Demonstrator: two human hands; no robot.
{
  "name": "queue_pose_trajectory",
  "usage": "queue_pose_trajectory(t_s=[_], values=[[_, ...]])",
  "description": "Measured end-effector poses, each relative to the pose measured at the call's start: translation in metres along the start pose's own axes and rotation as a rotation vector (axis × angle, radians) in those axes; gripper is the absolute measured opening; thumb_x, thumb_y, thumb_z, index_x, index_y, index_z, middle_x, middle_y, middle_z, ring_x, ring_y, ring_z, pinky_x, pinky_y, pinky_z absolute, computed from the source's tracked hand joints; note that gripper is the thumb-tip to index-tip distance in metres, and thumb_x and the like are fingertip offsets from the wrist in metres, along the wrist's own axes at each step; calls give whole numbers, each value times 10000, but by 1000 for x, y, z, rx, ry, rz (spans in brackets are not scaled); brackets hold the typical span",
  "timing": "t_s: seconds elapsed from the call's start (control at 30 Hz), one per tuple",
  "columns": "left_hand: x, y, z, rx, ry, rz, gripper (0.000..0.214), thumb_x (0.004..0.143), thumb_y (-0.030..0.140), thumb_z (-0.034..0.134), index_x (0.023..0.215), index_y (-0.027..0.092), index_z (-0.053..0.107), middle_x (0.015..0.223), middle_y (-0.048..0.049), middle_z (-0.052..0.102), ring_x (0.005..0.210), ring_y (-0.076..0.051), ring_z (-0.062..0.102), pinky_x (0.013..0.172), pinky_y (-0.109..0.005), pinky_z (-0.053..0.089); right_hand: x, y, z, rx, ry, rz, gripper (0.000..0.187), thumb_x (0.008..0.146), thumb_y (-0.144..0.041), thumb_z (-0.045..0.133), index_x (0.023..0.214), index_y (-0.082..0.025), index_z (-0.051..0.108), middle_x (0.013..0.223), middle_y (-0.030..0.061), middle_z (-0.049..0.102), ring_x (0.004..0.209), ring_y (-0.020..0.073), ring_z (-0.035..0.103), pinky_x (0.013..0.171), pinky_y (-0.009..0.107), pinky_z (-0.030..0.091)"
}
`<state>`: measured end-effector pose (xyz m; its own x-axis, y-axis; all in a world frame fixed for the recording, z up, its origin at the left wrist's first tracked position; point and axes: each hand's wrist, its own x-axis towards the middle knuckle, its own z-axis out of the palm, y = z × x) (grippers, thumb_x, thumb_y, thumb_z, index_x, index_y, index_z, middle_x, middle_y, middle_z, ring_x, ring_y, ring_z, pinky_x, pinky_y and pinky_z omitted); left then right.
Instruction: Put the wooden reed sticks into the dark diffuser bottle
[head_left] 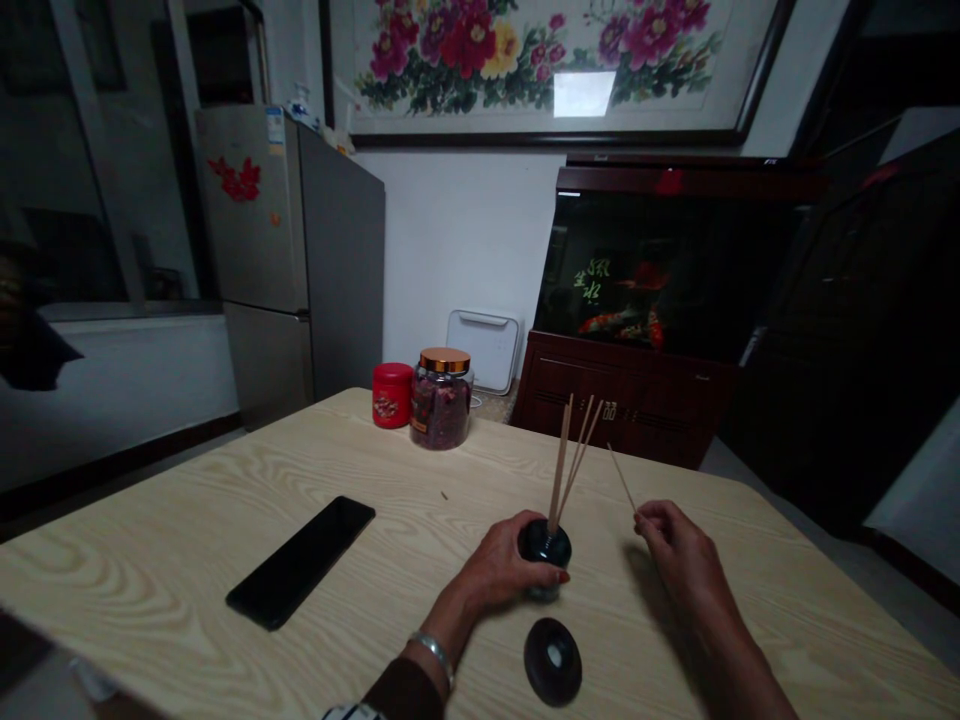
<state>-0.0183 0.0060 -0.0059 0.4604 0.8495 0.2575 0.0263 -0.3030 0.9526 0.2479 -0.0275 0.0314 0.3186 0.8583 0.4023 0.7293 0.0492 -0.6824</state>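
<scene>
Black bottle (pixel 547 549) with sticks (pixel 562 462) — left hand (pixel 504 563) wrapped around it, fingers curled; right hand (pixel 681 550) pinching a single stick (pixel 622 479).

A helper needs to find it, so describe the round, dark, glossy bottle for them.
On the pale wood-grain table, find the left hand, silver bracelet at the wrist. It holds the round, dark, glossy bottle; unlike the dark, round disc nearby, thin tan sticks stand in it.
</scene>
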Motion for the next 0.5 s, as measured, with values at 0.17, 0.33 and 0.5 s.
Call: queue_pose_trajectory(t_s=[0.17, 0.33, 0.5], values=[[0, 0, 0, -10, -9, 4, 568, 581, 311, 866, 1091, 146, 676, 967, -60, 688, 904, -220, 619, 797, -306, 486, 0, -26, -6, 737, 164, 161, 435, 702, -426, 759, 1049, -179, 670, 892, 62, 694, 669, 125, 564, 497, 192, 385], [2, -3, 1, -72, -27, 1, 568, 580, 286, 864, 1095, 142, 670, 989, -70, 698, 923, -223, 628, 810, -304, 492, -8, -69, -11, 1072, 227, 103, 365, 645, -347, 845, 931, -173, 699, 887, 57, 692, 689, 99, 566, 453, 133, 351], [1, -2, 2, -97, -33, -11, 552, 587, 283, 866, 1083, 140, 669, 984, -70, 694, 909, -215, 626, 784, -293, 491, -12, -98, -5, 961, 269, 28, 334, 706, -366, 814, 954, -173, 700, 882, 71, 710, 697, 115, 593, 491, 162, 391]])
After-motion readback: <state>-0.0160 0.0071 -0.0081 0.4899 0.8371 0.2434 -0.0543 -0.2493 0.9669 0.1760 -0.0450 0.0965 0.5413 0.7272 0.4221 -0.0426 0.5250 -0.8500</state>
